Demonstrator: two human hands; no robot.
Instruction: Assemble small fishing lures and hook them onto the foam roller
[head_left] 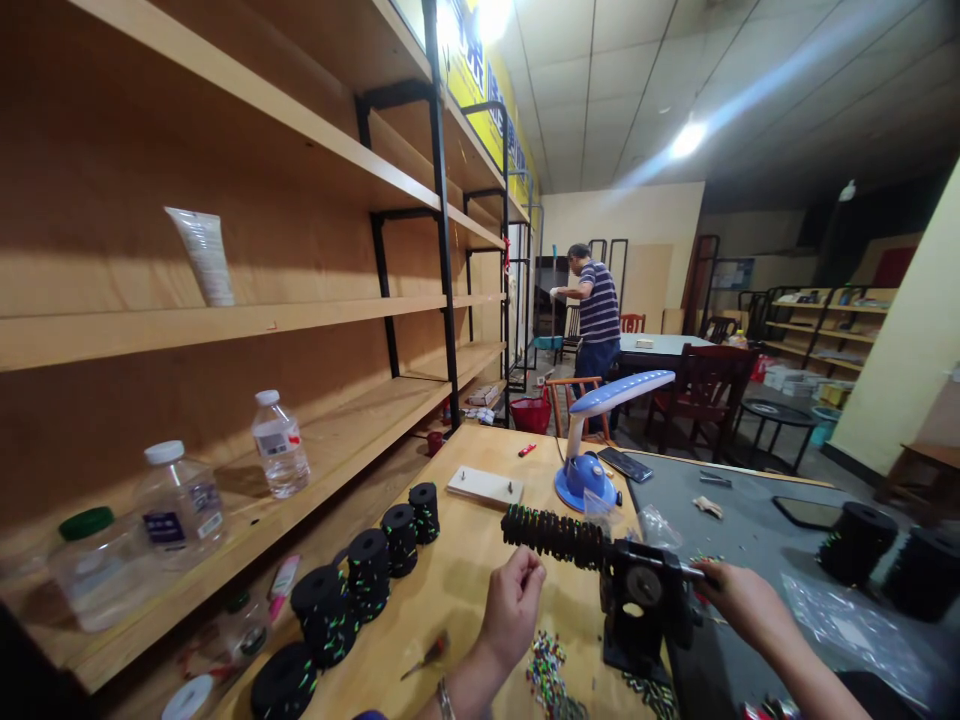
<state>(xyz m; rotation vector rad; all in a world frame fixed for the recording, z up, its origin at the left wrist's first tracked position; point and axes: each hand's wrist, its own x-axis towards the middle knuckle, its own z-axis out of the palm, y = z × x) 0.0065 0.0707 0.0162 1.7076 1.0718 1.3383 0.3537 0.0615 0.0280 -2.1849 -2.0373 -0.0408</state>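
Observation:
A black winding machine [643, 595] stands on the table, its shaft wrapped with a long black coil [555, 538] dotted with green, red and yellow bits. Just below the coil's left end is my left hand [517, 590], fingers pinched together; what they hold, if anything, is too small to make out. At the machine's right side, my right hand [731, 590] is closed around the crank handle [694, 573]. Small multicoloured beads [547, 670] lie in a pile between my left forearm and the machine's base.
Several black spools [322, 605] line the table's left edge; more spools [857, 540] stand at right. Behind the machine are a blue desk lamp [581, 475], a white board [485, 487] and a phone [626, 464]. Wooden shelves [352, 430] flank the left. A person [598, 310] stands farther back.

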